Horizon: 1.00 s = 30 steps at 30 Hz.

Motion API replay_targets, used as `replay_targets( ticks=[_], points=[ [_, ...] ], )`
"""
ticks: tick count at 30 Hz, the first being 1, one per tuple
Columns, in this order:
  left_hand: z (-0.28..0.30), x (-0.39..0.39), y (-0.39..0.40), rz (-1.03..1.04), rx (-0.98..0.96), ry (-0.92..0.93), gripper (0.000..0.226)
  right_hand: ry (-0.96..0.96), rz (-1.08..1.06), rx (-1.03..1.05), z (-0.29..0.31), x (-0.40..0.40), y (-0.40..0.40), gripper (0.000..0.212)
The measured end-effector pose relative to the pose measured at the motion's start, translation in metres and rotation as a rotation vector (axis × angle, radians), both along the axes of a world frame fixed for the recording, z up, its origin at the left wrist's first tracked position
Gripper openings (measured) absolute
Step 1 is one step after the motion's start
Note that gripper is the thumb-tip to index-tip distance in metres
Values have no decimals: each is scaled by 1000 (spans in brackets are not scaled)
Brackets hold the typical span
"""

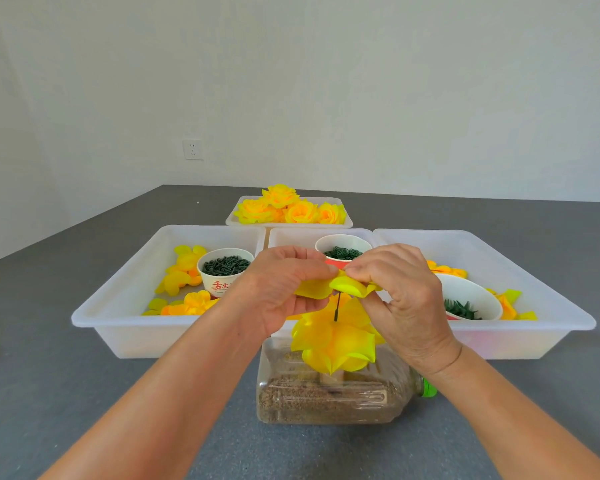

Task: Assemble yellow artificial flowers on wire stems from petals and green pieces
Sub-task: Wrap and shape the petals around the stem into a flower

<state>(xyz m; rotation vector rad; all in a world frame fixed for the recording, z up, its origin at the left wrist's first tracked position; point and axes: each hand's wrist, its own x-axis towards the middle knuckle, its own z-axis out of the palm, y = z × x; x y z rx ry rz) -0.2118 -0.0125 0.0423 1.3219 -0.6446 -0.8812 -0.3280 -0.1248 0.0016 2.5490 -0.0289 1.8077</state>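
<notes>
Left hand (284, 289) and right hand (400, 299) both pinched a yellow petal layer (340, 287), fingertips nearly meeting over its top, on the dark wire stem (337, 306). Below it, the stem passed through a partly built yellow flower (333, 341) above a clear plastic jug (326, 396) lying on the grey table (84, 393). Beyond stood white trays (118, 306) with loose petals (182, 271), paper cups (222, 271) of green pieces (226, 265), and finished flowers (284, 207) farthest back.

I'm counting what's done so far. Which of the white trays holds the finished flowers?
The small far tray behind the three big ones: it holds whole yellow roses, while the nearer trays hold loose petals and cups of green pieces.
</notes>
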Motion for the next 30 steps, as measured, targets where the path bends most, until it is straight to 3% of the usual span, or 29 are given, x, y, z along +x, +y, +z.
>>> replay_targets(
  ticks=[7,16,19,30],
  points=[
    [1,-1,0,-10,-5,27,11,29,55,70,0,-1,2,9],
    [7,0,0,-2,-29,137,26,228,383,740,13,-10,7,19],
    [9,0,0,-19,-3,148,12,257,419,860,14,-11,5,14],
    [8,3,0,-12,36,182,5,284,497,1008,17,-9,5,17]
  ],
)
